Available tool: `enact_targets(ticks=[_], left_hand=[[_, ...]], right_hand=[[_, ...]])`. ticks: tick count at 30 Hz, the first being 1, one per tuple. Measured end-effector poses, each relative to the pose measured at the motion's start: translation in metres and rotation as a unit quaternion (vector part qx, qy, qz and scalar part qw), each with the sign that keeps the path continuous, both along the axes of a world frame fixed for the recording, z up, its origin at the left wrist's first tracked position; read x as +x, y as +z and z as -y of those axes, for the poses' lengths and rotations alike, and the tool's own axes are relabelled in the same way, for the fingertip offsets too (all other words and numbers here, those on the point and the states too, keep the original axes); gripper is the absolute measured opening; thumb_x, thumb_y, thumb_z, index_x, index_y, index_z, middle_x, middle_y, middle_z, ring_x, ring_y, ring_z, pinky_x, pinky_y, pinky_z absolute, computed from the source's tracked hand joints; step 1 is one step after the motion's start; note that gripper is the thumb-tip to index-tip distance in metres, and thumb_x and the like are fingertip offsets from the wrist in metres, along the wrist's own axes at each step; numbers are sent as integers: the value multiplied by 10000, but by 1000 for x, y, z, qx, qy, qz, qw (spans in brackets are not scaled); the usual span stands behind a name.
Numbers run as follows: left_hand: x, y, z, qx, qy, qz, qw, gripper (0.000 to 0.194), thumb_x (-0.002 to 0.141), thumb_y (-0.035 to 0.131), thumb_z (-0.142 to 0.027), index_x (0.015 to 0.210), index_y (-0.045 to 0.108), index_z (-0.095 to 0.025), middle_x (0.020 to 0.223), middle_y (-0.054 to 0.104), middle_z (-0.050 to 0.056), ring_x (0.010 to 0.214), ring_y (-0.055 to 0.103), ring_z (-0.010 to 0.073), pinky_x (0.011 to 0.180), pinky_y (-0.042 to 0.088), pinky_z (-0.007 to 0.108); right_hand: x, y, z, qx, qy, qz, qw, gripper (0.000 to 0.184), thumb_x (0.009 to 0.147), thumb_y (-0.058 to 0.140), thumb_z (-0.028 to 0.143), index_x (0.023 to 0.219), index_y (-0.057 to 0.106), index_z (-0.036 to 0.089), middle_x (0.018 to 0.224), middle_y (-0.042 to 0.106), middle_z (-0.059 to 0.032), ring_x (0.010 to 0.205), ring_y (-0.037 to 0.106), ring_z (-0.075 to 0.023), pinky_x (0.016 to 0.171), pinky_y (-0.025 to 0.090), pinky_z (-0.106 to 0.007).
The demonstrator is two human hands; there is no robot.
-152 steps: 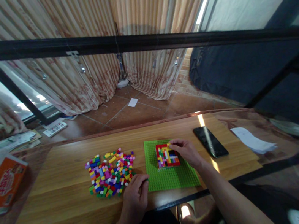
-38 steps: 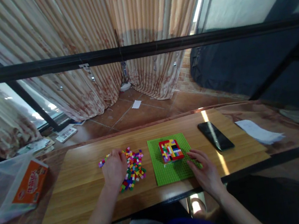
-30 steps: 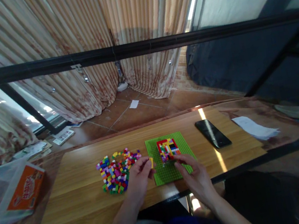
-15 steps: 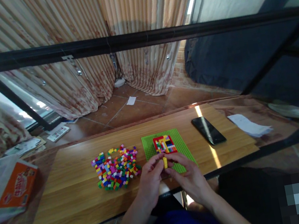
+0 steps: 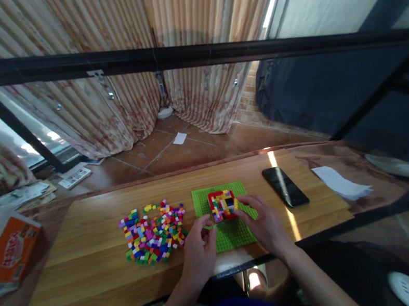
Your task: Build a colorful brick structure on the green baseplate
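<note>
Head cam: your R hand (image 5: 262,218) has a yellow brick (image 5: 236,204) pinched in its fingers, at R edge of the multicolor brick build (image 5: 222,206) on the green baseplate (image 5: 233,237). L hand (image 5: 200,243) nr build's L side, fingers curled, can't tell if gripping. Loose brick pile (image 5: 154,233) L on wood surface (image 5: 88,258), phone (image 5: 285,186) R.
</note>
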State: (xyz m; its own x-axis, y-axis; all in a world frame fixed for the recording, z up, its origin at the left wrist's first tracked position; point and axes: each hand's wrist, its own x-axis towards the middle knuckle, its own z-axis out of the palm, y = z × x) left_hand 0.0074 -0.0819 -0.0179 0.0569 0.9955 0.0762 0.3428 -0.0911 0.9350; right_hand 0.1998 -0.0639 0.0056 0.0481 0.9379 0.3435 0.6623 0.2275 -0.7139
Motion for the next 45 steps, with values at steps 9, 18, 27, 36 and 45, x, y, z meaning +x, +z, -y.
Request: enact_targets(ticks=[9,18,27,36,45], left_hand=[[2,-1,-35,102,-3,-134,986,340,841,509,-133,1175,559,-175,1084,623,83,971,608,201,873,510,382],[16,0,-44,163,-11,-233,959,321,883,493,-168,1185,598,-192,1164,565,92,1086,540,233,957,471,415],[23,4,-41,140,-24,-256,956,344,882,499,-185,1215,585,-195,1229,512,113,1159,497,263,974,455,452],[25,7,-38,132,-24,-274,952,361,888,485,-183,1235,581,-210,1255,489,110,1164,487,257,992,429,456],[29,10,-36,129,-22,-308,942,379,899,469,-200,1262,568,-248,1261,479,106,1181,470,275,970,413,473]], right_hand=[[-17,-4,-34,-24,69,102,992,269,869,544,240,1119,635,196,1042,662,-89,985,593,-226,897,466,-381],[-20,-7,-47,-43,84,144,985,249,825,570,172,1060,652,179,982,680,-82,933,595,-218,869,453,-349],[-21,-6,-44,-62,49,53,995,258,824,562,189,1060,667,186,960,708,-71,886,627,-210,847,478,-357],[-21,-9,-39,-37,-2,42,998,189,862,528,248,911,701,192,898,703,-73,846,627,-201,803,485,-339],[-21,-15,-38,-36,-27,43,998,211,858,551,320,857,731,209,863,690,-68,818,618,-189,796,474,-322]])
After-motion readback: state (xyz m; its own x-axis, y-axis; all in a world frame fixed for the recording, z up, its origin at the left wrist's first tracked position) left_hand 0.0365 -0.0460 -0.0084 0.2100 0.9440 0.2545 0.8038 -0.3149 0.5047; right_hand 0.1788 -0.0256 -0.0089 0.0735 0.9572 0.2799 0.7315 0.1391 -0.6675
